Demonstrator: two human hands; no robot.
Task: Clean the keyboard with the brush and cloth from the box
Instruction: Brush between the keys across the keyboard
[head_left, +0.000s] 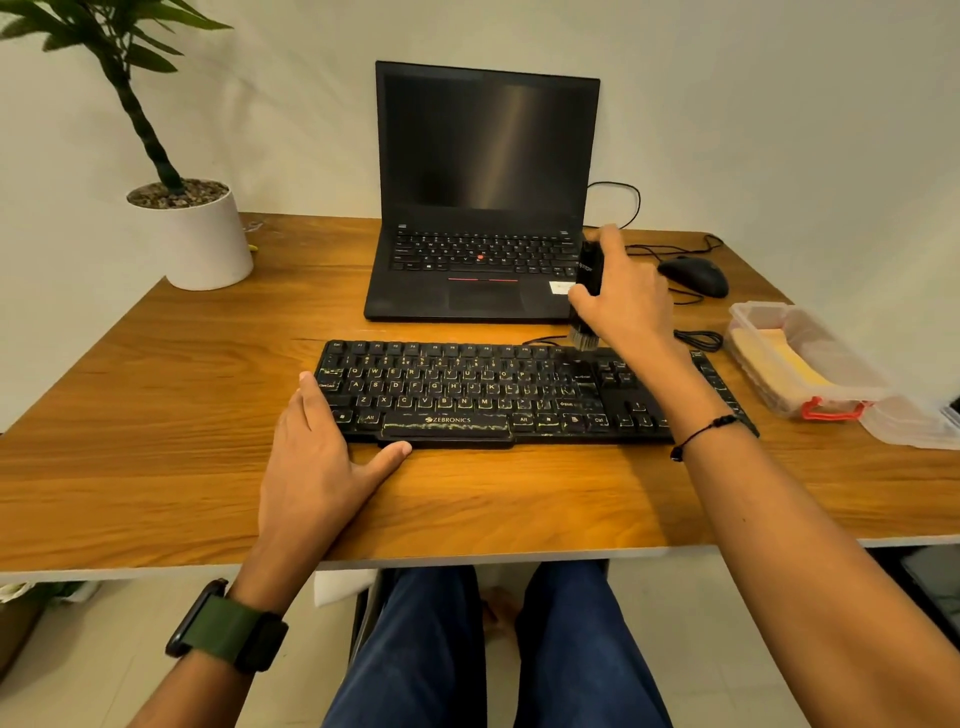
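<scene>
Warm dim light, wide-angle edge distortion

The wooden desk carries the black wired keyboard near its front edge, with the open black laptop right behind it. The white potted plant sits at the back left corner. The black mouse lies right of the laptop, and the clear plastic box rests right of the keyboard, the folded yellow cloth inside it.

Black keyboard, yellowish legends; black brush; yellow cloth; clear box, red latch.
</scene>
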